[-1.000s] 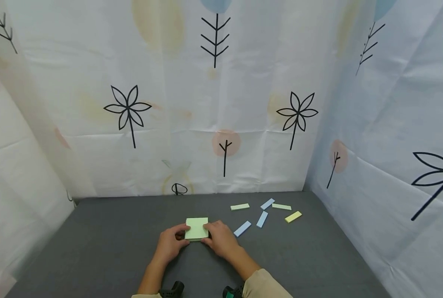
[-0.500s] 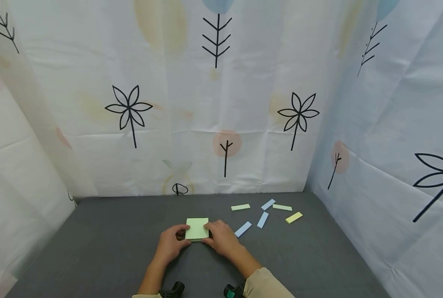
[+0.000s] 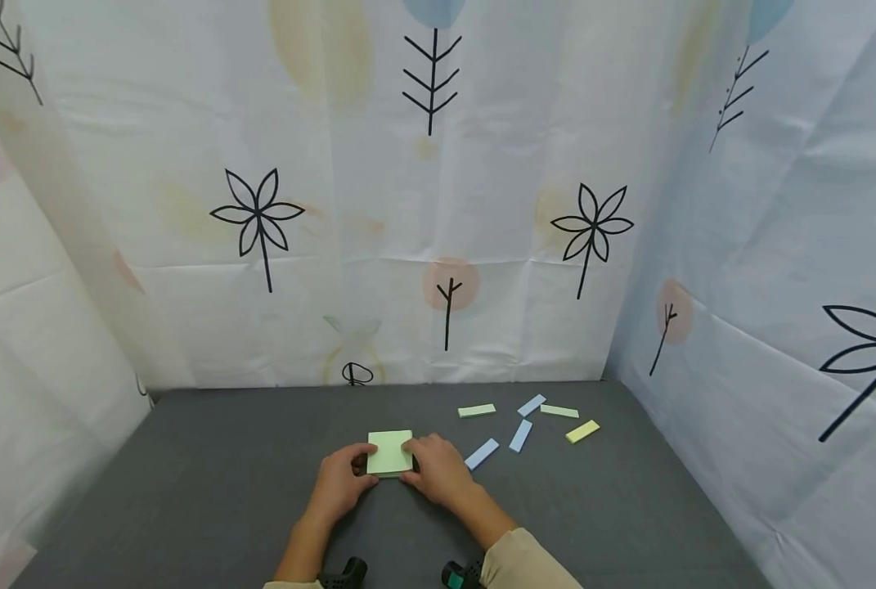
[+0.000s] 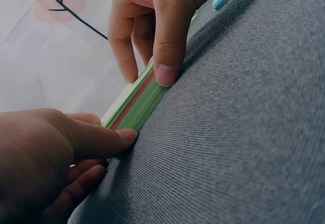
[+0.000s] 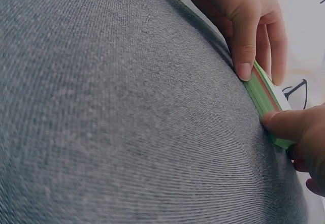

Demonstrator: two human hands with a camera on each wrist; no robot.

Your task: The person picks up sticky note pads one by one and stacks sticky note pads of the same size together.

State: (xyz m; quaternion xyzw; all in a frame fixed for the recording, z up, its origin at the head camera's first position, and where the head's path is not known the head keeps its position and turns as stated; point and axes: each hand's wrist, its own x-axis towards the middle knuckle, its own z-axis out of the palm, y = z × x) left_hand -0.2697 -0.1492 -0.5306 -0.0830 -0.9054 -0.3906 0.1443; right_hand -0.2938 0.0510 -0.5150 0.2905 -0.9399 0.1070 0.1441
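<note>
A square stack of light green paper (image 3: 389, 452) lies flat on the grey table. My left hand (image 3: 339, 483) grips its left side, thumb at the near edge and fingers at the side. On the right side my right hand (image 3: 441, 473) holds it the same way. The left wrist view shows the stack's edge (image 4: 139, 102), green with a reddish layer, between my left hand (image 4: 51, 158) and right hand (image 4: 157, 21). In the right wrist view both thumbs press that layered edge (image 5: 265, 96).
Right of the hands lie several small strips: blue ones (image 3: 481, 454), (image 3: 521, 436), pale green ones (image 3: 477, 411) and a yellow one (image 3: 582, 432). White patterned cloth (image 3: 364, 286) stands behind the grey table (image 3: 209, 474) and along both sides.
</note>
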